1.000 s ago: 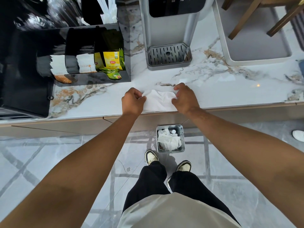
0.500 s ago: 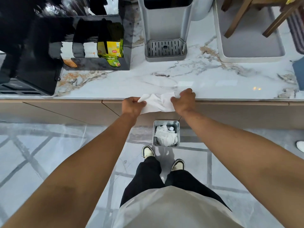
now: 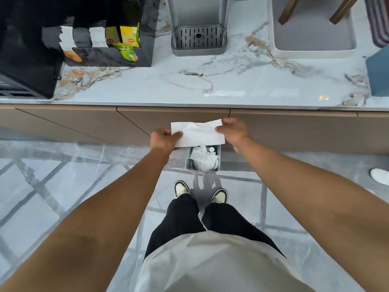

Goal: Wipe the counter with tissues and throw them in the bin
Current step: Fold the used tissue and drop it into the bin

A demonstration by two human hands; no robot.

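Note:
A white tissue (image 3: 197, 132) is stretched flat between both hands, in front of the cabinet face and just above the bin. My left hand (image 3: 163, 139) pinches its left edge and my right hand (image 3: 233, 130) pinches its right edge. The small metal bin (image 3: 219, 163) stands on the floor below the tissue and holds crumpled white tissues. The marble counter (image 3: 189, 85) lies beyond the hands, off the tissue.
On the counter stand a black organiser with tea bags (image 3: 109, 41), a grey dispenser with a drip tray (image 3: 199, 40), a white tray (image 3: 311, 39) and a blue box (image 3: 379, 72). My shoes (image 3: 200, 191) stand close to the bin. A white shoe (image 3: 380, 175) is at right.
Both hands have pulled the tissue off the counter edge and down in front of the cabinet, over the bin. The tissue is now spread flatter between them.

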